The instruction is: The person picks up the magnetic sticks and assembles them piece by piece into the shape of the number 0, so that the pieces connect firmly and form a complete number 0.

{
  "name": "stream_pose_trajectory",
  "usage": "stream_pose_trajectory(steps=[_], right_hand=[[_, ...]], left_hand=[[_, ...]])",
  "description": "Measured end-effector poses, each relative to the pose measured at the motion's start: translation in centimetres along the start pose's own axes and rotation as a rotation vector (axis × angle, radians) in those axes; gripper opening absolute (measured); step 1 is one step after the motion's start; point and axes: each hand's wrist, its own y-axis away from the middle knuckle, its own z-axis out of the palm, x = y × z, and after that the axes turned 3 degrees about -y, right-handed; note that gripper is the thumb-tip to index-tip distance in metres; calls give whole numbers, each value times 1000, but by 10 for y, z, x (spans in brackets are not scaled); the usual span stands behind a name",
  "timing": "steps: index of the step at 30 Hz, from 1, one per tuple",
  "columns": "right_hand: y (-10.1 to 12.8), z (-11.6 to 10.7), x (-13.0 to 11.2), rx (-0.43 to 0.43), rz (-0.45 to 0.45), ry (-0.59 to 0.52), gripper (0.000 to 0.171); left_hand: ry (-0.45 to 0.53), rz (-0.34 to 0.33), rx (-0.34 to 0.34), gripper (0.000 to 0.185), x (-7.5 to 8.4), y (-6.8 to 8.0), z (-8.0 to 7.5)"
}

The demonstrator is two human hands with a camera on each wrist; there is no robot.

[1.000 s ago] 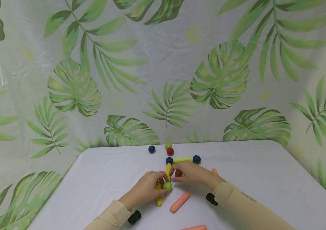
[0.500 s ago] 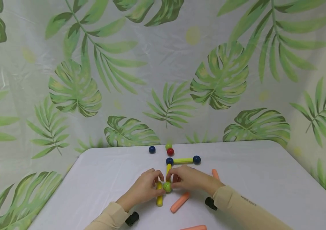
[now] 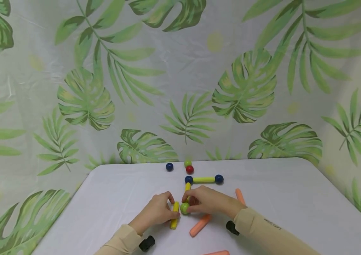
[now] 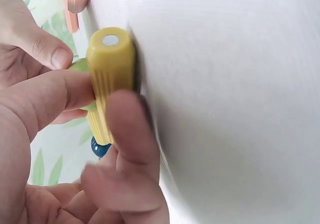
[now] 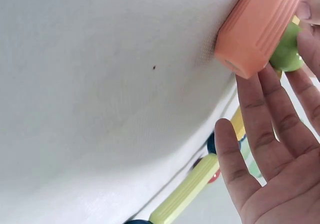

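My left hand (image 3: 156,210) pinches a loose yellow magnetic stick (image 3: 176,205) between thumb and finger. A metal dot shows on the near end of that yellow stick (image 4: 111,51) in the left wrist view. Just right of it, my right hand (image 3: 210,200) holds a green ball (image 3: 184,208) with thumb and fingertips. Another yellow stick (image 3: 188,186) runs from the green ball to a blue ball (image 3: 188,180), partly hidden by my right fingers. From there a yellow-green stick (image 3: 204,180) reaches a second blue ball (image 3: 219,179).
Coral sticks lie nearby: one (image 3: 199,226) before my hands, one (image 3: 239,195) behind the right wrist, and one (image 3: 218,253) at the bottom edge. Toward the far table edge sit a blue ball (image 3: 169,166), a red ball (image 3: 189,169) and a green ball (image 3: 188,163).
My left fingers have come off the green ball and now grip the loose yellow stick, which has tilted slightly. My right hand has moved down and left onto the green ball.
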Motion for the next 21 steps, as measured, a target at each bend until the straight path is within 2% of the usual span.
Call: stream_pose_trajectory(steps=[11, 21], right_hand=[[-6, 2, -2, -5, -28, -26, 20], [-11, 2, -1, -2, -44, -22, 20]], left_hand=[[27, -41, -3, 21, -9, 7, -4], [121, -58, -19, 18, -14, 25, -4]])
